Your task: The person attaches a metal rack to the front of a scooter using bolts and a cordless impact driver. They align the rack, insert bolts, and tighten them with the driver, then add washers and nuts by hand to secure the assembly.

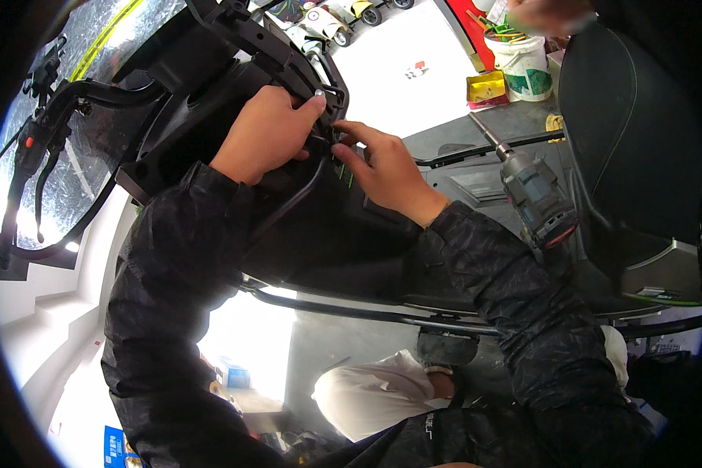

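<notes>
Both hands work at the black front frame (273,51) of a scooter, close together at its right edge. My left hand (265,132) is closed, thumb and fingers pinched against the frame; whatever lies between them is hidden. Just to its right, my right hand (390,168) has its thumb and forefinger closing on a small dark part beside the frame, too small to name. A curved black rod (296,195) runs down from between the hands over the black front panel (343,234). On the footboard right of my hands lies a cordless impact wrench (538,195) with a long socket.
The handlebar (105,95) with a brake lever is at the left. The black seat (628,117) stands at the right. Beyond the footboard are a white bucket (525,66) of tools and a yellow-red box (487,90). Another person's blurred hand (550,15) shows at the top right.
</notes>
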